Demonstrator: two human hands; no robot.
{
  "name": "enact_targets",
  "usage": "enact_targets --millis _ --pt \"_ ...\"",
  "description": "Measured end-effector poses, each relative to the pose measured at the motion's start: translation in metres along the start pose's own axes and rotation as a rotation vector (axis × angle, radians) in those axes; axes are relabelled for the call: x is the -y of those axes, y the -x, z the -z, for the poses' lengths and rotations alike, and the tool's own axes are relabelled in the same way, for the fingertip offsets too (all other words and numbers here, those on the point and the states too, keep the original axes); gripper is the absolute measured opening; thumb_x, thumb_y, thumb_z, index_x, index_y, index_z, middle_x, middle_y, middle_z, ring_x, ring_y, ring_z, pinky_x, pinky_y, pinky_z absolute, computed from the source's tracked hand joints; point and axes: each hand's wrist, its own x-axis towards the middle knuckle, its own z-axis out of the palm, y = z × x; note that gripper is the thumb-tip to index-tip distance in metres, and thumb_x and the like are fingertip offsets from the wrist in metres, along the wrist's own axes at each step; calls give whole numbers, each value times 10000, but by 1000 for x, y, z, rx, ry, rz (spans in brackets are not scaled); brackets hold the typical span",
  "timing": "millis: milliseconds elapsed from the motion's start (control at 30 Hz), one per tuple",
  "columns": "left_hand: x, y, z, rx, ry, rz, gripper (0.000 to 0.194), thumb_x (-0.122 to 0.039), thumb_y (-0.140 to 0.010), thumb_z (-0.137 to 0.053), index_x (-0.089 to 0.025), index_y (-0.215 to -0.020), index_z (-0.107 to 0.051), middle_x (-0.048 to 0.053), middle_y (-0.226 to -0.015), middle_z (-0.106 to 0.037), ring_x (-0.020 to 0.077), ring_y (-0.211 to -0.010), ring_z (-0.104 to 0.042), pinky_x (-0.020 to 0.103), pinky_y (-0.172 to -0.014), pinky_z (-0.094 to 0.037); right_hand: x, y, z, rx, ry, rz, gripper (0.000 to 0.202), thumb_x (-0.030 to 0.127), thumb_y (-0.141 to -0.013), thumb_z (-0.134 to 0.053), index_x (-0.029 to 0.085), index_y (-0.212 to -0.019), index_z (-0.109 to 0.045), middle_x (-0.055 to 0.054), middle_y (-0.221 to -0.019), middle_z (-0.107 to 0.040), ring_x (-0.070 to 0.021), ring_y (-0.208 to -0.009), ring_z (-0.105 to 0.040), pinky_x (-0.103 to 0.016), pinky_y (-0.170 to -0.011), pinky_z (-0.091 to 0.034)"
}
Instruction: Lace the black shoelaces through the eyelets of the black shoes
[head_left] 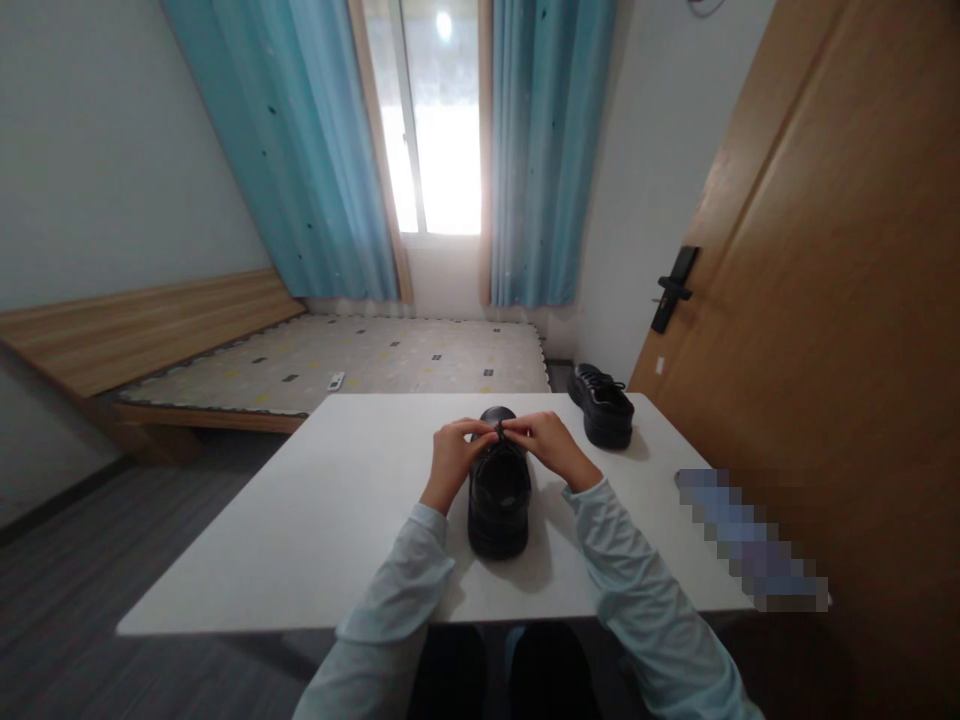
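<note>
white table (300,540) below, left hand (452,456) and right hand (556,447) pinch indistinct laces (500,432) on a black shoe (499,525).

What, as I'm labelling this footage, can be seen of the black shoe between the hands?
The shoe is black and slightly shiny, leather-like, with a thick black sole and dark laces. It sits upright on the white table, heel towards the person and toe pointing away, its dark opening facing up. The fingertips of the left hand and right hand meet at the laces; whether they are knotted is too small to tell.
</note>
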Motion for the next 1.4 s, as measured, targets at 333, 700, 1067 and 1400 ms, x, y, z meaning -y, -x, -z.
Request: enact_targets --millis 333,700,1067,1400 --pt "4 2 -4 126 397 277 311 -352 -617 -740 -105 -806 -734 96 -788 -730 206 -746 -661 299 -709 -500 4 3 2 20 202 36 238 340 -884 -529 256 -999 -719 -67 -913 -738 -189 -774 -656 -246 -650 -379" --pt "-6 1 2 232 451 234 237 -330 -635 -705 -123 -743 -665 42 -716 -682 146 -671 -604 248 -625 -450 4 1 3 -34 -173 -14 147 264 -756 -654 181 -850 -730 18 -591 -587 -104 -560 -482 -210 -562 -319" --pt "-5 -1 6 251 347 141 194 -312 -673 -664 -131 -739 -637 35 -730 -659 148 -703 -593 252 -650 -445 3 3 6 72 -442 -89 94 227 -727 -622 144 -768 -610 44 -528 -529 -92 -504 -471 -204 -507 -330" --pt "-4 -2 8 234 384 203 142 -282 -679 -609 -156 -712 -551 -1 -665 -635 144 -681 -603 254 -655 -448 1 4 17 138 -587 -163 72 192 -659 -604 149 -653 -545 42 -568 -508 -60 -480 -431 -181 -449 -324"
